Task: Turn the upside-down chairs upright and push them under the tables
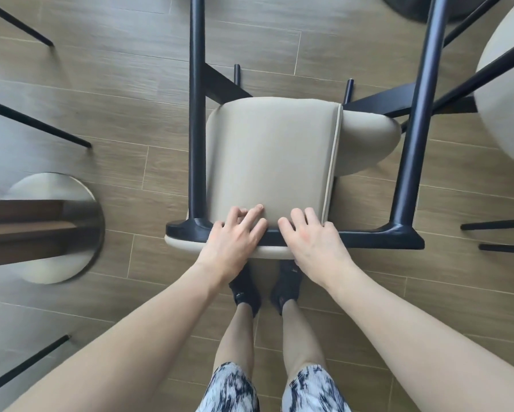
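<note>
A chair with a beige padded panel (267, 156) and black legs (197, 114) stands directly in front of me on the wooden floor; two long black legs run up the frame and two short black tips show beyond the panel. Which way up it stands I cannot tell. My left hand (235, 236) and my right hand (312, 236) lie side by side on its near black crossbar (368, 234), fingers spread fairly straight and resting on the beige panel's near edge. Thumbs lie on top too.
A table's round metal base (71, 263) with a wooden column stands at the left. Another beige chair (505, 93) crowds the right edge, and thin black chair legs (38, 123) reach in from the left and right. A dark round base (410, 7) sits top right. My socked feet (247, 289) are just behind the chair.
</note>
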Action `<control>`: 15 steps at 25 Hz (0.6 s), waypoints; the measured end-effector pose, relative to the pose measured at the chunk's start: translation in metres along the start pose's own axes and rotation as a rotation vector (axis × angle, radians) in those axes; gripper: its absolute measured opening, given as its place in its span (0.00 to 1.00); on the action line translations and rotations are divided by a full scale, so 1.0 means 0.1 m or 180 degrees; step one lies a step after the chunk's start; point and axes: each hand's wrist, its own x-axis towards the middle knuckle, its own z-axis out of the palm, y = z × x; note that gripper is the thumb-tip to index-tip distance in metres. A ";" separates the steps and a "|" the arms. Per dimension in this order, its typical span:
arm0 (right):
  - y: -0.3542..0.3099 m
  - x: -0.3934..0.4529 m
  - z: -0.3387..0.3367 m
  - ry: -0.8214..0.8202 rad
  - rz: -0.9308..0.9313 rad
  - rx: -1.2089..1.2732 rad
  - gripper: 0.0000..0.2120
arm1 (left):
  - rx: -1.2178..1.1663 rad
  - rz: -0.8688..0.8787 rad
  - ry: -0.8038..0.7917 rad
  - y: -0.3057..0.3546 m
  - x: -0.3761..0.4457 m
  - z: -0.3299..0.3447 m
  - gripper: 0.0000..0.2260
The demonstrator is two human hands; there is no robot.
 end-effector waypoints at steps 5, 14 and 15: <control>0.05 0.07 -0.13 -0.0154 -0.0254 0.0012 0.22 | 0.0189 0.0145 -0.0256 -0.03 0.12 -0.16 0.18; 0.52 -0.22 -1.44 -0.0623 -0.0633 -0.0246 0.24 | 0.0290 0.0660 -0.0556 -0.08 -0.03 -1.65 0.25; 0.63 -0.25 -1.74 -0.0697 -0.0701 -0.0143 0.25 | 0.0286 0.0723 -0.0606 -0.13 -0.04 -1.95 0.26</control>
